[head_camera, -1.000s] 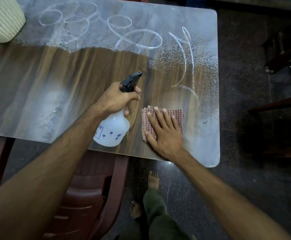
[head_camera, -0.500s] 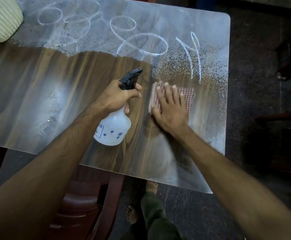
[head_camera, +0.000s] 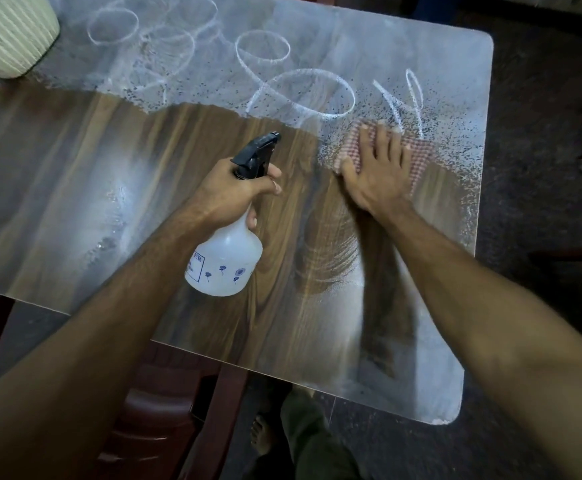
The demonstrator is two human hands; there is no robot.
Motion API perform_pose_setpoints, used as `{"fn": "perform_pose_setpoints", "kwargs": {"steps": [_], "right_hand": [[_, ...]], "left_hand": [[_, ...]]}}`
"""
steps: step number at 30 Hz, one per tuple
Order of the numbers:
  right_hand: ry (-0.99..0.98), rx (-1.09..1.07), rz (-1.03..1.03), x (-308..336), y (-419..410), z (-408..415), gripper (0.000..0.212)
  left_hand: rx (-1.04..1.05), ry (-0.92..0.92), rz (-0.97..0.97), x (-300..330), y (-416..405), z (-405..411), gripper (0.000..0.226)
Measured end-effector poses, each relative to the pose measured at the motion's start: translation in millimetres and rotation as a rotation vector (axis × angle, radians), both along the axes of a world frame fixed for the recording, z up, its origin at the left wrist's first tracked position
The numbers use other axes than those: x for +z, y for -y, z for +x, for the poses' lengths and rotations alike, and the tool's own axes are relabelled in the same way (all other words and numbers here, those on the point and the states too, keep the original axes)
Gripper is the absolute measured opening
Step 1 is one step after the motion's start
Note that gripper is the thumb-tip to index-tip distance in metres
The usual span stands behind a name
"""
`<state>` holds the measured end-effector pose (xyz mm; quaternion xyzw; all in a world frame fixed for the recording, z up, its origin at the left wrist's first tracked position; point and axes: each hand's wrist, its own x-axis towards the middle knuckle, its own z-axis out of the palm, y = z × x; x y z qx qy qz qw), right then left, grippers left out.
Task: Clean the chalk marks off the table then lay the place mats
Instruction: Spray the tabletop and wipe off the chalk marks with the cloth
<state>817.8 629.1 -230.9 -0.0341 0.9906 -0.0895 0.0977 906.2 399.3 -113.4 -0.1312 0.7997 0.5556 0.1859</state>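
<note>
Checked red cloth (head_camera: 417,157) is lying flat under your right hand (head_camera: 376,174), whose grip is spread, fingers straight and pressing down, at about two o'clock on the bench (head_camera: 74,174). Your left hand (head_camera: 234,192) is gripping the neck of the white spray bottle (head_camera: 223,265), fingers curled round it, with the black nozzle pointing toward one o'clock. To do this step well, you should be keeping the palm flat and pushing in overlapping strokes into the chalk marks (head_camera: 300,95), which are still running along the far edge from eleven to one o'clock among the spray droplets; the near half is looking wiped. A ribbed cream pot (head_camera: 8,32) is sitting at ten o'clock; work round it. Compared with a second ago, your right hand and cloth are sitting much farther from you, right at the chalk strokes, while the bottle is barely moving.
</note>
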Motion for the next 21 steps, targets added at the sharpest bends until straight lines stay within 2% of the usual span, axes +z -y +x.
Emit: {"fn": "perform_pose_setpoints", "kwargs": {"steps": [4,7,10,13,16,18,21], "right_hand": [[0.000,0.244,0.028,0.0,46.4,28.3,0.072],[-0.031,0.342,-0.013,0.6,36.2,88.5,0.069],[-0.008,0.313,-0.028,0.6,-2.2,123.9,0.069],[0.006,0.170,0.030,2.8,-28.2,89.5,0.073],[-0.006,0.044,0.007,2.7,-13.6,41.5,0.077],[-0.003,0.043,0.015,1.5,11.7,29.7,0.079],[0.005,0.174,0.032,1.4,51.3,62.5,0.074]], "left_hand": [[-0.010,-0.009,-0.005,2.6,-3.0,-1.1,0.018],[-0.005,-0.011,-0.001,6.3,-2.7,-0.6,0.019],[0.015,-0.005,0.015,8.3,3.2,4.3,0.019],[0.012,-0.009,0.013,7.3,8.8,14.8,0.019],[0.010,-0.020,0.012,3.5,11.0,25.6,0.018],[0.010,-0.018,0.012,1.2,11.0,32.3,0.017],[0.004,-0.022,0.013,1.7,8.5,43.0,0.018]]}}
